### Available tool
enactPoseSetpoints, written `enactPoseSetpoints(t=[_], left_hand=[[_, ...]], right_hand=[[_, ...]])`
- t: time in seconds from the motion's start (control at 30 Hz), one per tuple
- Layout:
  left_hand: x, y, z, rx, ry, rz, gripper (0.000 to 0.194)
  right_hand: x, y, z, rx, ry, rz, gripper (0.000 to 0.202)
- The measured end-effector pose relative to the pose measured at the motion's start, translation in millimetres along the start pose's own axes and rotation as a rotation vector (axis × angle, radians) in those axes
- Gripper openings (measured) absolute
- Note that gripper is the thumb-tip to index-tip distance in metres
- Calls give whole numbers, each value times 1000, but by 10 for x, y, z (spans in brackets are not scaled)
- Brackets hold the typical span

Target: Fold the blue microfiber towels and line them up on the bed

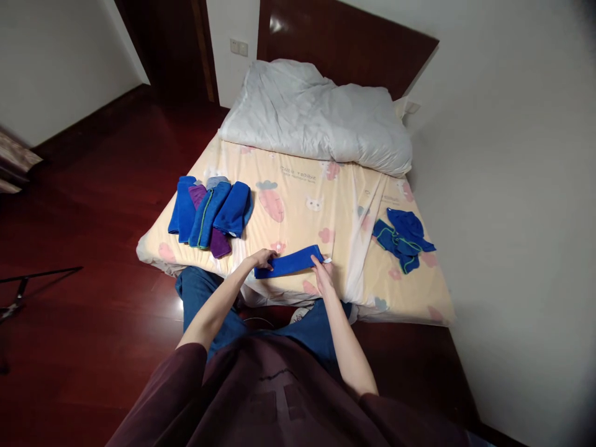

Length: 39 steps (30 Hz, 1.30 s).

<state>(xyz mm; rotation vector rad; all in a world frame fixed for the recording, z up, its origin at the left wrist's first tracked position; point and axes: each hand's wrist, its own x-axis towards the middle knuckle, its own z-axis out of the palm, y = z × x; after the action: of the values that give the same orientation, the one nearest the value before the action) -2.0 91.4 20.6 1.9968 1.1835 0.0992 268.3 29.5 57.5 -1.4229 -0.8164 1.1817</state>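
From the head view, we see a bunched grey-white quilt (316, 118) across the far end of the yellow carrot-printed bed (298, 214), a pile of folded blue and purple cloths (205, 214) by the left edge, and crumpled blue cloths with green edging (403, 239) by the right. A long, flat-folded blue cloth (291, 265) lies near the middle of the near edge; the left hand's (262, 257) thumb and fingers close on its left end, the right hand's (322, 273) pinch its right. Bed print seems to say "rabbit"; we cannot read the smaller line beneath, nor the white tag (328, 260) beside the right fingers. Blue trousers (200, 295) hide part of the near edge.
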Motion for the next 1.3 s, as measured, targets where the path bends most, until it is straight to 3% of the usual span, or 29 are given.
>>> enactPoseSetpoints(t=[0.1,0.23,0.3,0.53,0.67,0.87,1.3], left_hand=[[-89,-65,-63,-166,-23,58,71],[-253,-148,-186,-267,-15,87,45],[-333,-171,-249,-263,76,62,40],[-505,-239,-464,-100,581,-155,33],[-558,-289,-546,-98,642,-277,35],[-609,-352,-534,-90,659,-358,29],[-614,-350,-511,-117,624,-390,30]], right_hand=[[61,-346,274,-27,-151,-161,42],[94,-820,718,-42,-363,-257,46],[95,-1017,943,-67,-445,-283,48],[175,-1430,1592,-163,-613,-447,46],[205,-1491,1818,-176,-684,-462,49],[270,-1348,1994,-204,-670,-440,55],[363,-1220,2016,-214,-679,-409,63]])
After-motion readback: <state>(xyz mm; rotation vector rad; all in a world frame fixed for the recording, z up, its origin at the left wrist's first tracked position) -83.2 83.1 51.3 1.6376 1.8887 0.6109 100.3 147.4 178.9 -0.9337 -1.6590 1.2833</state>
